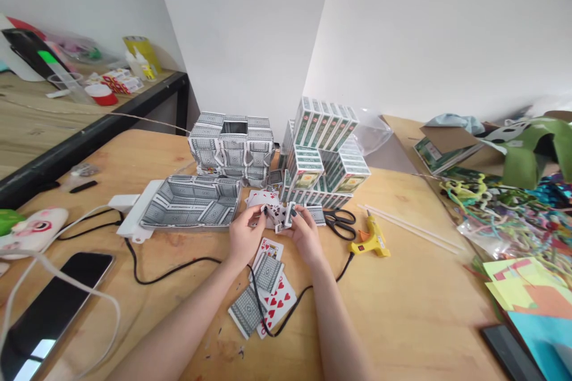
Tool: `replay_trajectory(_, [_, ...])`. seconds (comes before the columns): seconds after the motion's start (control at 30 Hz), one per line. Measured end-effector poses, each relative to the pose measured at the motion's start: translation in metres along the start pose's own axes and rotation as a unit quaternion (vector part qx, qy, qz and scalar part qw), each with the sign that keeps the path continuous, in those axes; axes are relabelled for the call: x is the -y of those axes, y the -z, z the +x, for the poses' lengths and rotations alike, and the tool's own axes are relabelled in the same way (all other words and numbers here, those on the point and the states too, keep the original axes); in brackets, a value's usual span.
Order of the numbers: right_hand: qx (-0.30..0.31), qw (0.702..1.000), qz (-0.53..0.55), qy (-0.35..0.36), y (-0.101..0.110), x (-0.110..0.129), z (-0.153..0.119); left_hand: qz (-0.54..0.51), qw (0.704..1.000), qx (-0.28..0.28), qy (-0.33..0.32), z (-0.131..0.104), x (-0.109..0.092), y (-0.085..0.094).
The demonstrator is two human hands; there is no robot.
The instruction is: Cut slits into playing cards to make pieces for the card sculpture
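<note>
My left hand (246, 236) is pinched at the edge of some black-suited playing cards (276, 212); exactly which card its fingertips grip is hard to see. Closed round a small folded playing card (289, 214) is my right hand (306, 237), just across from the left. Behind both hands lie loose face-up cards (263, 197). Nearer my body a king of hearts (271, 246), a red heart card (280, 303) and patterned grey card backs (248, 311) overlap on the table. An open tray made of cards (196, 202) stands left of my hands.
A block built of cards (232, 149) and stacked card boxes (324, 149) stand behind. Black scissors (340, 224) and a yellow glue gun (372, 238) lie right, its cord crossing the cards. A power strip (140, 217) and phone (53, 309) are left; coloured paper (522, 292) lies right.
</note>
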State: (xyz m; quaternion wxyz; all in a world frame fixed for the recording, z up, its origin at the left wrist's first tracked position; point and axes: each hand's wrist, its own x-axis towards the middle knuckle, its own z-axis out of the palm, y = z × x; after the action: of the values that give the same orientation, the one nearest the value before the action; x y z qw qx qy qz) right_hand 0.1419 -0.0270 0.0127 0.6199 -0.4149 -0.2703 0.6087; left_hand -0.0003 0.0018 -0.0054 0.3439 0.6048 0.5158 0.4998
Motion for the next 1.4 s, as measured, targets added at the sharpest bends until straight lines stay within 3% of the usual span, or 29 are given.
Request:
replay_trajectory(0.23, [-0.037,0.998,-0.018,0.042,0.01,0.006,-0.003,0.018,0.999,-0.032,0.004,0.0,-0.001,-0.001])
replay_trajectory(0.43, [0.006,0.999,-0.019,0.035,0.008,0.009,-0.005,0.038,0.999,-0.015,-0.013,-0.003,-0.007,-0.002])
replay_trajectory(0.57, [-0.019,0.997,-0.046,0.051,0.008,0.005,-0.002,0.075,0.995,0.034,-0.064,-0.007,-0.016,-0.001])
replay_trajectory(0.73, [0.004,0.996,-0.075,0.053,0.009,0.005,-0.002,0.067,0.98,0.152,-0.108,-0.01,-0.027,-0.001])
replay_trajectory(0.9, [0.012,0.995,-0.085,0.046,0.007,0.006,-0.003,0.072,0.973,0.188,-0.117,-0.01,-0.03,-0.001])
replay_trajectory(1.2, [0.007,0.992,-0.126,0.016,0.01,0.003,-0.001,0.096,0.969,0.197,-0.116,-0.009,-0.03,0.0])
replay_trajectory(1.4, [0.007,0.984,-0.173,0.031,0.008,0.005,-0.003,0.087,0.974,0.173,-0.116,-0.01,-0.031,0.0])
